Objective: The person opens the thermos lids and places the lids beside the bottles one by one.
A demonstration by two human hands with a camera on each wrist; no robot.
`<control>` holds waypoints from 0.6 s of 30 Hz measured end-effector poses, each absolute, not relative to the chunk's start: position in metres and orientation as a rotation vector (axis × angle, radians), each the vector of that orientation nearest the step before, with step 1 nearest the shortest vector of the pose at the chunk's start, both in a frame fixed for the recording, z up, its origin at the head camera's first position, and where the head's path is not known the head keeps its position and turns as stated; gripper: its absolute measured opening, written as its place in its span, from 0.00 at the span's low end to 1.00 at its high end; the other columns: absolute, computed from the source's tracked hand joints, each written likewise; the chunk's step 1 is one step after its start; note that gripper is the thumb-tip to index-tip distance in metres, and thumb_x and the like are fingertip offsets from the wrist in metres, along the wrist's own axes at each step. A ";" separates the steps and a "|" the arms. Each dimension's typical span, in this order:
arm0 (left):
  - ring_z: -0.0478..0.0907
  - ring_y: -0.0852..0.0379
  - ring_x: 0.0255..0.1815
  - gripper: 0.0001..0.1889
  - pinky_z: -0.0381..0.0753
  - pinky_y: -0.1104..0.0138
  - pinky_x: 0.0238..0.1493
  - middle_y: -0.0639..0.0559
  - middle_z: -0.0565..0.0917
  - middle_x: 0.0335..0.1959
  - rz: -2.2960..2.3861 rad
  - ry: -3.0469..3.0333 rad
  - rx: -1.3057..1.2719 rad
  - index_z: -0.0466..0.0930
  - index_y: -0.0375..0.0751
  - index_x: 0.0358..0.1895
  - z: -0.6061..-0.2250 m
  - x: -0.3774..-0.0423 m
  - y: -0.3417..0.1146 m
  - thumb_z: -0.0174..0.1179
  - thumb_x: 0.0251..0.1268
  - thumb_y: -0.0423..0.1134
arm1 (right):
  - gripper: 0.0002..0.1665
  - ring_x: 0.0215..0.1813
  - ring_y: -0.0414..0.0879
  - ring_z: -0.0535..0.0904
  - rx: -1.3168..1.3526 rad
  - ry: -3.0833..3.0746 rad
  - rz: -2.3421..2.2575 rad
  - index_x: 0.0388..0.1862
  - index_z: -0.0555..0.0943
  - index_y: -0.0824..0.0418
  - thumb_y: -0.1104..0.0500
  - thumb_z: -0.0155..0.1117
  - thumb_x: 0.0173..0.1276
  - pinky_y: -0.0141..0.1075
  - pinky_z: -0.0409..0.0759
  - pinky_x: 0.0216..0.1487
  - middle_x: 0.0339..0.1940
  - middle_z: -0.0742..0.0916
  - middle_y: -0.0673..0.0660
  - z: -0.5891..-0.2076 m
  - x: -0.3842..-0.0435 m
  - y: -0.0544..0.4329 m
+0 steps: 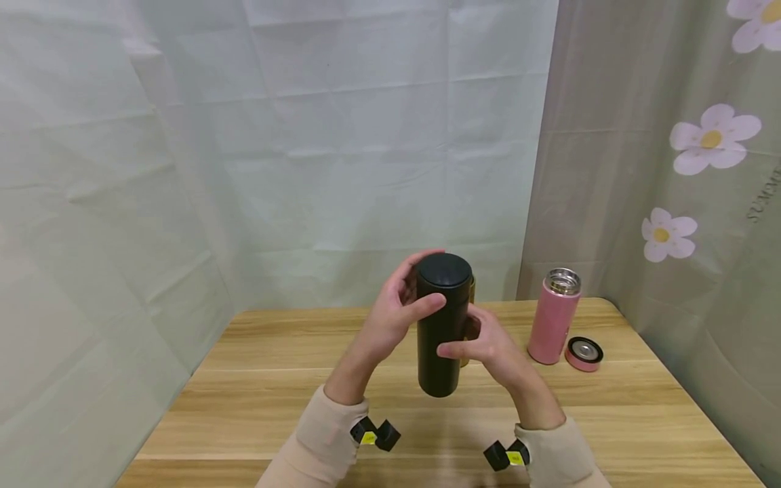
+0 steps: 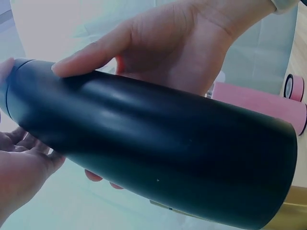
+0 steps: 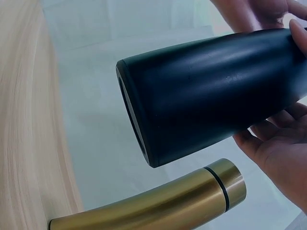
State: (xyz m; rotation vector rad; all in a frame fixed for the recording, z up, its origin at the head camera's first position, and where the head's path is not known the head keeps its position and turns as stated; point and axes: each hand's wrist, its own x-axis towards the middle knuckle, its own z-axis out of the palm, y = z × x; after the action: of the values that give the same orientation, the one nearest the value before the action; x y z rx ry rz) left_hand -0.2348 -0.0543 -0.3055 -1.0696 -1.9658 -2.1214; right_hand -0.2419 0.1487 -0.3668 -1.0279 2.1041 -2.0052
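A matte black thermos bottle point(image 1: 436, 373) is held upright above the table, its black lid point(image 1: 445, 270) on top. My left hand point(image 1: 393, 315) grips its upper part, thumb across the front just below the lid. Lower down, my right hand point(image 1: 491, 344) holds the bottle's right side with its thumb on the front. The left wrist view shows the dark body point(image 2: 158, 139) lengthwise between both hands. Its flat base point(image 3: 132, 117) appears in the right wrist view, off the table. Behind it stands a gold bottle point(image 3: 163, 203) with its lid on, mostly hidden in the head view.
To the right stands an uncapped pink thermos point(image 1: 552, 325) with a steel mouth. Its pink lid point(image 1: 584, 356) lies beside it, inner side up. The wooden table point(image 1: 262, 393) has pale fabric point(image 1: 366, 156) hanging behind it and a flowered curtain point(image 1: 714, 285) at the right.
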 end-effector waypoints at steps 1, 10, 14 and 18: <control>0.78 0.47 0.64 0.48 0.75 0.59 0.68 0.42 0.79 0.65 -2.121 -1.965 -1.068 0.66 0.48 0.77 -0.305 -0.234 -0.054 0.72 0.58 0.67 | 0.34 0.56 0.62 0.82 -1.026 2.103 -2.006 0.68 0.77 0.62 0.57 0.73 0.63 0.57 0.77 0.60 0.56 0.86 0.61 -0.367 -0.242 0.149; 0.77 0.48 0.64 0.48 0.76 0.57 0.67 0.41 0.78 0.66 -2.058 -1.999 -1.160 0.62 0.47 0.80 -0.304 -0.235 -0.057 0.65 0.63 0.70 | 0.35 0.56 0.62 0.82 -1.016 2.117 -2.007 0.68 0.77 0.61 0.57 0.73 0.62 0.57 0.76 0.60 0.56 0.86 0.61 -0.367 -0.242 0.149; 0.78 0.47 0.63 0.46 0.76 0.56 0.67 0.43 0.79 0.65 -2.061 -2.001 -1.120 0.66 0.48 0.78 -0.304 -0.234 -0.057 0.67 0.62 0.69 | 0.35 0.56 0.63 0.81 -1.020 2.111 -2.003 0.69 0.77 0.61 0.56 0.73 0.63 0.57 0.76 0.60 0.57 0.86 0.61 -0.367 -0.241 0.149; 0.78 0.46 0.64 0.46 0.75 0.58 0.68 0.41 0.78 0.65 -2.118 -1.962 -1.078 0.67 0.48 0.77 -0.304 -0.232 -0.056 0.71 0.60 0.67 | 0.34 0.56 0.63 0.82 -1.027 2.116 -2.002 0.68 0.77 0.61 0.56 0.73 0.63 0.57 0.76 0.60 0.56 0.86 0.61 -0.367 -0.241 0.148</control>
State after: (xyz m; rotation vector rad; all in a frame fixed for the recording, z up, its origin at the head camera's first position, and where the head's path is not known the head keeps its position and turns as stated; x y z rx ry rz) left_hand -0.2324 -0.0559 -0.3041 -1.0776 -1.9616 -2.1184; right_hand -0.2410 0.1485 -0.3668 -1.0268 2.1164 -2.0016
